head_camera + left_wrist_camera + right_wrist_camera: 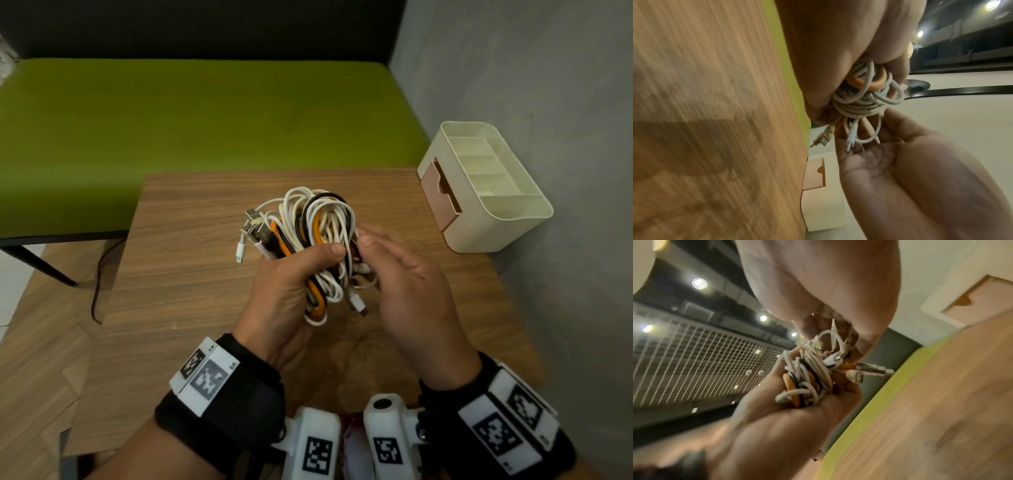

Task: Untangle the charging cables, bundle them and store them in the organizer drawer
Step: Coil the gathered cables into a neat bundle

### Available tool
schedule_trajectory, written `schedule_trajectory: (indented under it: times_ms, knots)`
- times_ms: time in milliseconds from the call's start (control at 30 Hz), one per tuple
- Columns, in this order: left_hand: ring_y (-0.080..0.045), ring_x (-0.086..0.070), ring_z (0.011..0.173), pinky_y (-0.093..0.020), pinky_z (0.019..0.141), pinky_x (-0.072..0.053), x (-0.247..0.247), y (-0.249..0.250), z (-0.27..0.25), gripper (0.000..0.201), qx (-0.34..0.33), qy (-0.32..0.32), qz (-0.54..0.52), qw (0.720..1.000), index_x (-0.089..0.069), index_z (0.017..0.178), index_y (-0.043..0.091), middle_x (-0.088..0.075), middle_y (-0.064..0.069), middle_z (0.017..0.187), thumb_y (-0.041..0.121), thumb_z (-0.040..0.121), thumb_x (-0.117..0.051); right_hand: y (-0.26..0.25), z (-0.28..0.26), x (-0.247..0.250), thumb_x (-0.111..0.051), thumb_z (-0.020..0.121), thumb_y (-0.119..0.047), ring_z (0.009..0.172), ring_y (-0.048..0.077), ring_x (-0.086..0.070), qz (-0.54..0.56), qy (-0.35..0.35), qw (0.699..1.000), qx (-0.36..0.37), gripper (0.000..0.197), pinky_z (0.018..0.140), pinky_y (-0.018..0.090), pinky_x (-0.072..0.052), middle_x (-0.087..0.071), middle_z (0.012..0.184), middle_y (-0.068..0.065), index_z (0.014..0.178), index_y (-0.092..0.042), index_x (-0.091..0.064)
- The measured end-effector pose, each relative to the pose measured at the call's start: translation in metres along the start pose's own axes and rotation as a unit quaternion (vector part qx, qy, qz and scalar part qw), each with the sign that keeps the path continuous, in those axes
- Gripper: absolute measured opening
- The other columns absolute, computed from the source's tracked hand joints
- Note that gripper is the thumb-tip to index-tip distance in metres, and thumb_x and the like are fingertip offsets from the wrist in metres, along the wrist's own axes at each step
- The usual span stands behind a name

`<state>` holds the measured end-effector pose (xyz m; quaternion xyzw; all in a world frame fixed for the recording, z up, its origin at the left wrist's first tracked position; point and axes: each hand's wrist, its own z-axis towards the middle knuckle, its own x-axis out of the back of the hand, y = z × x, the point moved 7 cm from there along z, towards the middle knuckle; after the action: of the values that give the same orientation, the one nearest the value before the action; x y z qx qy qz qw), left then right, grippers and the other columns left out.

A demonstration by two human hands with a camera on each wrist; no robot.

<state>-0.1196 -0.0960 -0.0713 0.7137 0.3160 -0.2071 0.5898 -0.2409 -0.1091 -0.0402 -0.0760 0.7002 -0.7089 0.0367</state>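
Observation:
A tangled bundle of white, black and orange charging cables (pixel 315 233) (pixel 865 97) (pixel 809 374) is held above the wooden table (pixel 191 274). My left hand (pixel 308 270) (pixel 787 418) grips its middle, thumb across the front. USB plugs stick out to the upper left. My right hand (pixel 383 260) (pixel 838 331) is against the bundle's right side, thumb and fingertips pinching a white cable loop there. Loose plug ends hang over its palm (pixel 879 162). The cream organizer (pixel 513 212) stands at the table's back right, its pink drawer (pixel 442 195) (pixel 813 173) pulled partly out.
A green bench (pixel 205 120) runs behind the table and a grey wall (pixel 548 85) closes the right side. A thin dark cord (pixel 97 274) hangs to the floor at the left. The organizer's top compartments hold nothing.

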Motion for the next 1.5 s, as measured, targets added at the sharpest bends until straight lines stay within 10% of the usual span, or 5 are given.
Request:
schedule_trajectory:
  times_ms: [133,700,1133,1500]
  knots:
    - [-0.046,-0.059,0.110,-0.054,0.097,-0.049,-0.001,-0.001,-0.001,0.052,0.015,-0.005,-0.010,1.000,-0.056,0.124,-0.010,-0.054,-0.039,0.126,0.003,0.075,-0.067,0.015,0.006,0.002,-0.056,0.096,-0.021,0.111,0.027,-0.068,0.149,-0.013,0.986,-0.078,0.027,0.097,0.050,-0.051,-0.070,0.118,0.013,0.111,-0.008,-0.073]
    - [-0.052,-0.054,0.117,-0.060,0.099,-0.046,-0.008,-0.011,-0.006,0.060,0.032,-0.044,0.041,0.998,-0.059,0.124,-0.004,-0.055,-0.037,0.127,0.006,0.067,-0.074,0.028,0.009,0.012,-0.068,0.064,-0.007,0.068,0.021,-0.070,0.233,-0.040,0.955,-0.182,0.027,0.057,0.031,-0.057,-0.069,0.074,0.008,0.079,-0.011,-0.047]
    - [-0.024,-0.066,0.070,-0.035,0.065,-0.057,0.013,0.012,0.007,0.017,0.003,0.005,-0.056,0.998,-0.065,0.090,0.002,-0.064,-0.014,0.079,0.005,0.073,-0.063,0.035,0.011,0.031,-0.070,0.074,-0.037,0.070,0.016,-0.058,0.102,-0.063,0.962,-0.246,0.026,0.060,0.027,-0.047,-0.066,0.079,0.004,0.083,-0.016,-0.057]
    - [-0.021,-0.065,0.075,-0.034,0.069,-0.055,0.015,0.010,0.007,0.021,0.006,0.015,-0.057,0.998,-0.064,0.092,0.005,-0.065,-0.011,0.081,0.011,0.072,-0.062,0.036,0.010,0.016,-0.059,0.091,-0.005,0.089,0.027,-0.074,0.165,-0.060,0.957,-0.229,0.015,0.072,0.029,-0.061,-0.074,0.101,0.021,0.104,0.002,-0.062]
